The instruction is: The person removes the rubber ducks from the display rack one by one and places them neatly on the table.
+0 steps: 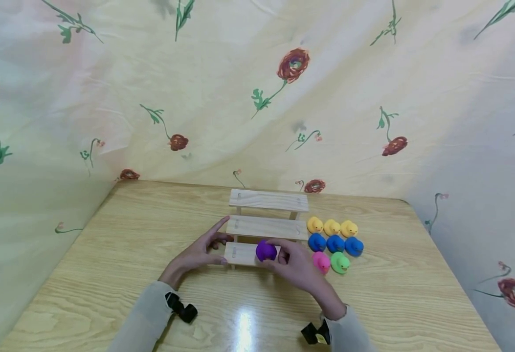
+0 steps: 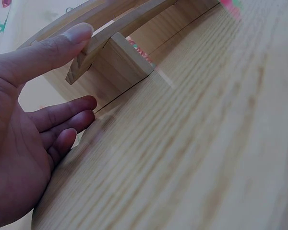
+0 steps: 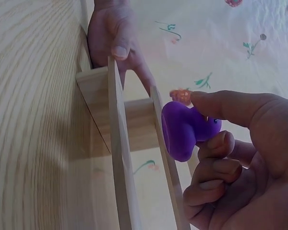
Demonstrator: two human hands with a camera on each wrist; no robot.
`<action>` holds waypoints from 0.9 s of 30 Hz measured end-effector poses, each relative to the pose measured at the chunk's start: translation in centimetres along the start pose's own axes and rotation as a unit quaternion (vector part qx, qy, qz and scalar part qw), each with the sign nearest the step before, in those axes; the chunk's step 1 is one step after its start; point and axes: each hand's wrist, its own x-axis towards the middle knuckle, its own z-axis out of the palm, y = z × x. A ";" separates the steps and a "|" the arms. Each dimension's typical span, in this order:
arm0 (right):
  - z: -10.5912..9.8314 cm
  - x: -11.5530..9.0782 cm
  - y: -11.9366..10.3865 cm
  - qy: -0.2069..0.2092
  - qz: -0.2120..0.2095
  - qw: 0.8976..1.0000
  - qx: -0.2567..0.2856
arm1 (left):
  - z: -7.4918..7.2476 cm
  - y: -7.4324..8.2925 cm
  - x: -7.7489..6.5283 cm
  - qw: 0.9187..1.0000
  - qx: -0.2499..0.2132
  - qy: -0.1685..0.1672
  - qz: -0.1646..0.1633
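My right hand [image 1: 300, 266] pinches a purple rubber duck [image 1: 266, 251] between thumb and fingers, above the lowest step of a three-step wooden stand [image 1: 241, 253]. In the right wrist view the duck [image 3: 182, 129] is tipped on its side, its head towards my fingers, with the stand's boards behind it. At the stand's left end is my left hand [image 1: 199, 253], thumb at the lowest board and index finger stretched to the middle one. The left wrist view shows its thumb [image 2: 53, 51] touching the board's end, the other fingers loosely bent beside the side support [image 2: 117, 72].
Right of the stand, rubber ducks sit in rows: three yellow ducks [image 1: 332, 227] at the back, three blue ducks [image 1: 335, 243] in the middle, then a pink duck [image 1: 321, 263] and a green duck [image 1: 340, 263]. A flowered cloth [image 1: 222, 88] hangs behind the wooden table [image 1: 129, 234].
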 end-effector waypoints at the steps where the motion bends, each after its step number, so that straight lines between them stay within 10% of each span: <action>1: -0.2 -0.1 0.1 0.001 0.005 1.000 -0.001 | 0.0 0.0 0.0 1.000 0.000 0.000 -0.001; 27: -4.7 -2.8 2.1 0.045 0.018 0.998 -0.036 | 0.0 -0.1 0.0 1.000 0.008 0.003 -0.002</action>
